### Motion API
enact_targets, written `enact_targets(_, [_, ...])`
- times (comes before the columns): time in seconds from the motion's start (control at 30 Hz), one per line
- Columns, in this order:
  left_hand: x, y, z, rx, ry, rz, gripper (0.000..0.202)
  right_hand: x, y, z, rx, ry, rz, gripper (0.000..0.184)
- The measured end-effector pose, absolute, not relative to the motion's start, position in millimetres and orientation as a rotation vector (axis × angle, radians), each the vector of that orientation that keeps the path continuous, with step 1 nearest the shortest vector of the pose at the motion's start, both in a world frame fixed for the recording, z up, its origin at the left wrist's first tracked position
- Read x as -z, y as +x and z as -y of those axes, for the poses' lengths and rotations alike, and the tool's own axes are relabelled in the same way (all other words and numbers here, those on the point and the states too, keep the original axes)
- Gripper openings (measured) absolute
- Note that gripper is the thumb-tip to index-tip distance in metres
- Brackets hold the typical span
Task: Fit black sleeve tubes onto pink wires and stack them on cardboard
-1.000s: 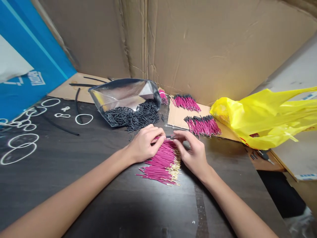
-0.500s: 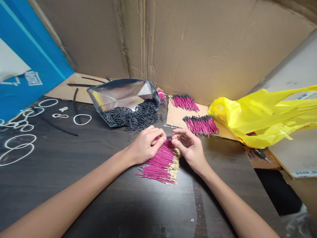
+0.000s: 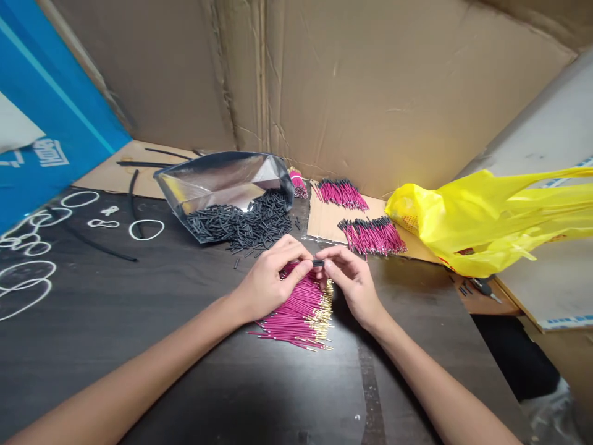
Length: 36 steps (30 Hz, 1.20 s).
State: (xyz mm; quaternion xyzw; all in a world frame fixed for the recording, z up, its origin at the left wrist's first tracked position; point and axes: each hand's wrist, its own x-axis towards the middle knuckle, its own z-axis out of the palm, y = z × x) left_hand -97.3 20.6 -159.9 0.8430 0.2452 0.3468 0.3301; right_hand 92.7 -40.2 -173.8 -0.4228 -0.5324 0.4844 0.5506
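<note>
Fingertips of both hands meet at the centre of the frame, pinched together on 1 small black sleeve and what looks like a pink wire running into it. The left hand closes thumb and forefinger on the wire end from the left; the right hand nips the sleeve from the right, other fingers curled under. How far the sleeve sits on the wire is too small to tell.

Just below the hands lies a fan of pink wires with gold tips pointing right, on the dark table. Above and left, a silver bag spills loose sleeves onto the table. To the upper right, 2 bunches of sleeved wires rest on a cardboard sheet, near a yellow bag. White rings lie at the left edge.

Judging by the light 2-finger grip, the sleeve could slip and drop into the pile below, where it would be hard to find. The left wrist hangs close over the fan, so a careless shift could scatter the wires. A thin wire pushed off-axis may bend rather than enter the sleeve.
</note>
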Motion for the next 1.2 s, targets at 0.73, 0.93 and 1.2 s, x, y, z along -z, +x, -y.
enact_targets(0.73, [160,-81,-10,-1.071,1.431,-0.663,0.02,164,63,52,-0.614,-1.24,1.517,0.014])
enact_targets(0.93, [160,-85,-13,-1.108,1.592,-0.847,0.019,165,102,34,-0.283,-1.441,1.505,0.02])
enact_targets(1.2, [163,-86,-10,-1.093,1.818,-0.916,0.016,179,162,-4,0.248,-1.807,1.583,0.021])
